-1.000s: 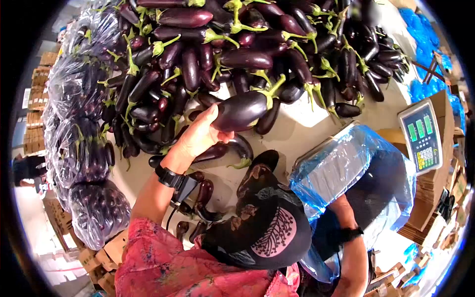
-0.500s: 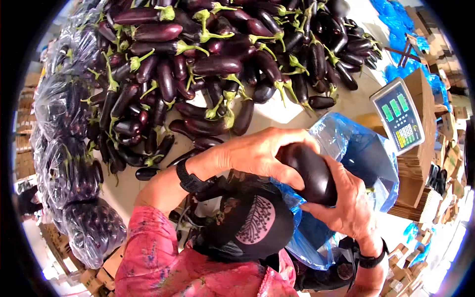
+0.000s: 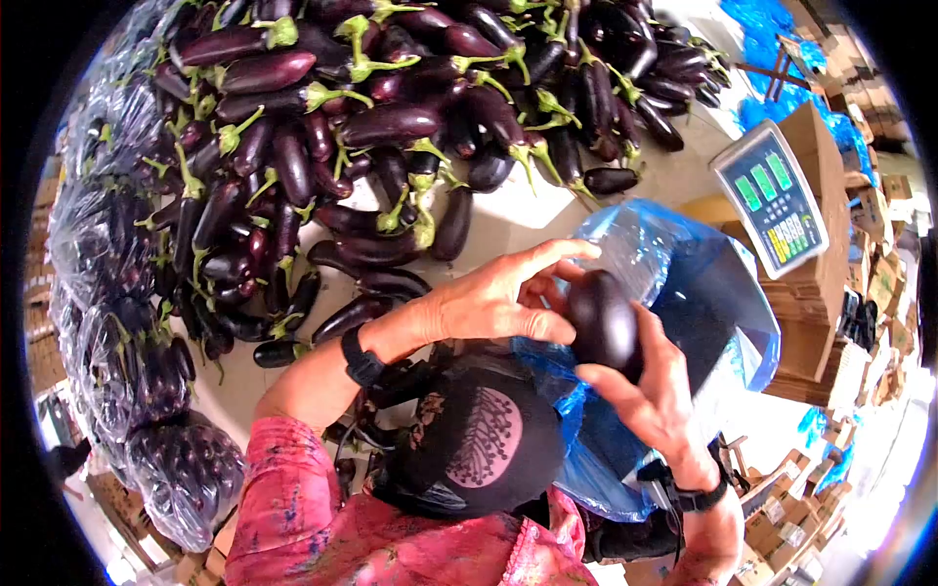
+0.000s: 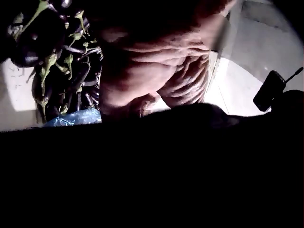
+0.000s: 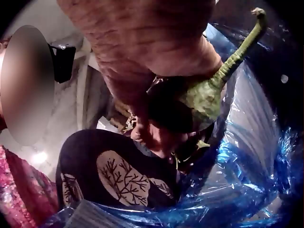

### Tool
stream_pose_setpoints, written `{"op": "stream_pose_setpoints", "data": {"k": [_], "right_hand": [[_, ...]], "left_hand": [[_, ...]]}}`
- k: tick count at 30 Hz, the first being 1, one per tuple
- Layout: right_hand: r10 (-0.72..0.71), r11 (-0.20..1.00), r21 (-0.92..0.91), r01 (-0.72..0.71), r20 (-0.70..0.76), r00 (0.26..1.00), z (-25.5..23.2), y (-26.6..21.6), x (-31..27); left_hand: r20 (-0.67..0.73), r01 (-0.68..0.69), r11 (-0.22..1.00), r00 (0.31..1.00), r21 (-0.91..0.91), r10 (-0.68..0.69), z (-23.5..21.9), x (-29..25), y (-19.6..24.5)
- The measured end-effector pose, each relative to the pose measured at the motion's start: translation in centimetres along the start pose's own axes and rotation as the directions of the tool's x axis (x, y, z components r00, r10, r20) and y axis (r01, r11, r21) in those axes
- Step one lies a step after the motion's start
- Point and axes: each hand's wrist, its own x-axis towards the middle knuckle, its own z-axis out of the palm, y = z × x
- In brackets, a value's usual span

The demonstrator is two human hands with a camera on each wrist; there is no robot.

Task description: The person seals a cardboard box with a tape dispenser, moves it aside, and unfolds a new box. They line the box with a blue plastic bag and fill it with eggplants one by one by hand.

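Note:
A dark purple eggplant [image 3: 604, 327] is held end-up over a blue plastic bag [image 3: 718, 283], in the head view. My right hand [image 3: 655, 391] grips it, with the thumb on the near side and the fingers round its right side. My left hand [image 3: 503, 298] is at its left side, index finger stretched out and thumb tip close to the skin. In the right wrist view the eggplant's green calyx [image 5: 204, 102] and long stem stick out beside the palm. The left wrist view shows the left hand [image 4: 152, 66], partly covered by a black shape.
A big heap of eggplants [image 3: 391, 127] covers the back of the white table [image 3: 523, 210]. Filled clear bags [image 3: 186, 479] line the left side. A scale display [image 3: 770, 200] stands right of the blue bag, beside stacked cardboard [image 3: 816, 322]. A black cap [image 3: 479, 439] is close below the left forearm.
My left hand has carried the eggplant from near the heap to the blue bag. My right hand has come up out of the bag and taken hold; the left fingers have loosened.

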Motion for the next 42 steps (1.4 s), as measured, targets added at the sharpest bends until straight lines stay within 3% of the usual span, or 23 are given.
{"op": "stream_pose_setpoints", "data": {"k": [3, 5, 6, 9, 11, 12, 13, 15, 16, 17, 19, 21, 23, 27, 29, 30, 31, 32, 34, 36, 37, 39, 42], "right_hand": [[0.407, 0.861, 0.37, -0.348, -0.093, 0.909, -1.0, -0.1, -2.0], [0.459, 0.709, 0.655, -0.261, -0.147, 0.876, -0.9, 3.2, -3.3], [0.512, 0.587, 0.778, -0.225, -0.141, 0.847, -0.6, 3.6, -3.1], [0.697, 0.446, 0.83, -0.336, -0.086, 0.712, 0.0, 8.4, -2.2], [0.74, 0.319, 0.898, -0.303, -0.037, 0.671, 2.0, 14.7, 0.1], [0.681, 0.35, 0.882, -0.316, -0.007, 0.733, 2.7, 16.6, 1.4], [0.616, 0.382, 0.865, -0.324, 0.023, 0.787, 3.4, 18.1, 2.7], [0.326, 0.506, 0.853, -0.127, -0.052, 0.944, 5.4, 20.2, 4.8], [0.412, 0.424, 0.9, -0.1, -0.093, 0.906, 6.4, 21.0, 5.7], [0.315, 0.595, 0.789, -0.152, -0.056, 0.947, 6.5, 24.9, 6.5], [0.48, 0.315, 0.936, -0.155, -0.016, 0.877, 8.6, 26.0, 7.9], [0.487, 0.15, 0.975, -0.164, 0.071, 0.87, 9.6, 28.7, 8.4], [0.498, 0.23, 0.957, -0.179, 0.042, 0.866, 10.1, 31.9, 8.4], [0.455, 0.725, 0.653, -0.219, -0.215, 0.864, 11.5, 36.9, 8.9], [0.408, 0.802, 0.546, -0.24, -0.208, 0.889, 11.1, 36.5, 8.4], [0.335, 0.876, 0.43, -0.219, -0.215, 0.917, 10.8, 35.4, 8.1], [0.261, 0.932, 0.311, -0.185, -0.221, 0.94, 10.5, 34.4, 7.8], [0.186, 0.974, 0.169, -0.149, -0.23, 0.955, 10.7, 36.8, 7.8], [0.114, 0.993, 0.02, -0.113, -0.224, 0.968, 9.5, 34.9, 7.6], [0.119, 0.987, -0.084, -0.139, -0.209, 0.971, 8.2, 32.2, 7.3], [0.231, 0.973, 0.053, -0.225, -0.179, 0.956, 8.0, 31.9, 7.6], [0.446, 0.864, 0.31, -0.396, -0.11, 0.888, 8.0, 32.0, 8.2], [0.25, 0.965, -0.06, -0.254, -0.057, 0.966, 7.3, 31.5, 8.1]], "left_hand": [[-0.171, 0.038, 0.999, 0.985, -0.006, -0.039, -2.4, -1.0, -1.8], [-0.39, 0.203, 0.915, 0.919, 0.348, -0.056, -4.8, -1.8, -4.7], [-0.428, 0.19, 0.867, 0.903, 0.461, 0.029, -7.2, -2.3, -8.7], [-0.622, 0.468, 0.651, 0.783, 0.598, 0.008, -10.7, -2.7, -14.7], [-0.648, 0.503, 0.494, 0.742, 0.709, 0.173, -11.8, -1.0, -17.3], [-0.642, 0.522, 0.407, 0.722, 0.75, 0.256, -12.1, 0.1, -17.9], [-0.672, 0.581, 0.361, 0.708, 0.729, 0.216, -12.5, 1.1, -18.1], [-0.731, 0.687, 0.261, 0.669, 0.678, 0.139, -13.0, 3.0, -18.6], [-0.736, 0.703, 0.219, 0.634, 0.676, 0.239, -13.3, 3.7, -19.6], [-0.723, 0.717, 0.15, 0.623, 0.681, 0.298, -13.9, 4.3, -21.1], [-0.683, 0.748, 0.008, 0.601, 0.663, 0.415, -15.0, 5.0, -23.4], [-0.696, 0.767, -0.083, 0.617, 0.636, 0.369, -15.0, 5.1, -22.8], [-0.733, 0.781, -0.116, 0.618, 0.613, 0.286, -14.6, 5.6, -21.5], [-0.754, 0.769, 0.004, 0.625, 0.639, 0.202, -14.9, 5.4, -20.7], [-0.79, 0.781, 0.127, 0.592, 0.611, 0.156, -12.8, 5.0, -18.8], [-0.777, 0.665, 0.609, 0.617, 0.432, -0.123, -13.7, 4.6, -17.3], [-0.775, 0.434, 0.897, 0.595, 0.087, -0.212, -12.8, 3.7, -16.6], [-0.698, 0.226, 0.962, 0.665, -0.152, -0.266, -12.9, 2.6, -16.2], [-0.573, -0.112, 0.859, 0.786, -0.5, -0.232, -11.8, 0.8, -13.8], [-0.544, -0.205, 0.794, 0.819, -0.572, -0.181, -10.7, -0.4, -11.7], [-0.536, -0.249, 0.744, 0.827, -0.62, -0.17, -10.4, -0.7, -11.1], [-0.533, -0.232, 0.808, 0.839, -0.541, -0.115, -8.9, -1.1, -8.8], [-0.482, -0.189, 0.824, 0.869, -0.534, -0.113, -7.8, -1.3, -7.1]]}}
